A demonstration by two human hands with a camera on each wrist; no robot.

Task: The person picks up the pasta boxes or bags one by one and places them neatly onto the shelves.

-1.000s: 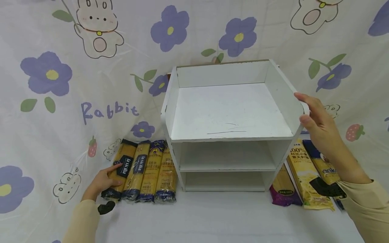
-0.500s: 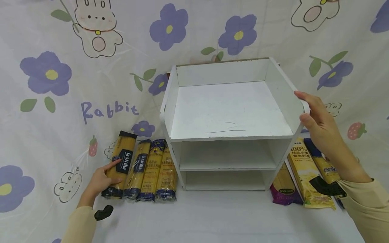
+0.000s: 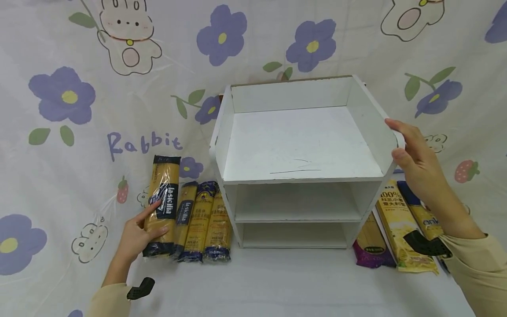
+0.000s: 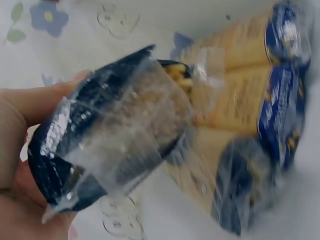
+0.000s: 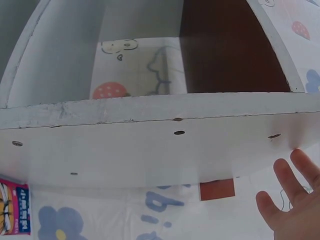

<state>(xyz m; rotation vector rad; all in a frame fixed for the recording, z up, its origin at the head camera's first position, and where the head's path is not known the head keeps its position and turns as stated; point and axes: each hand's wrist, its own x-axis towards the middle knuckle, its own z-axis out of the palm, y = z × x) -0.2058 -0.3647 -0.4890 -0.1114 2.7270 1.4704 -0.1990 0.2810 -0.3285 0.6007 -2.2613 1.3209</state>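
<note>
A pack of spaghetti (image 3: 168, 200) with a dark "la sicilia" label is gripped by my left hand (image 3: 132, 237), thumb on the near side and forefinger across the label. It stands tilted upright at the left end of a row of other spaghetti packs (image 3: 196, 224). The left wrist view looks onto the pack's clear and dark blue end (image 4: 120, 130). At the right, my right hand (image 3: 424, 171) holds the front corner of the white shelf's (image 3: 297, 141) side panel with thumb and forefinger. Its other fingers (image 5: 285, 177) show straight beside the panel in the right wrist view.
The shelf has an open top tray and two compartments (image 3: 293, 235) below. Right of it lie several pasta packs, among them a yellow one (image 3: 404, 229) and a purple-ended one (image 3: 372, 246). A patterned cloth (image 3: 150, 110) hangs behind; a white surface (image 3: 285, 286) spans the front.
My left hand has raised the leftmost spaghetti pack and shifted it slightly right, turning it more upright, partly over its neighbour. My right hand stays on the shelf's corner.
</note>
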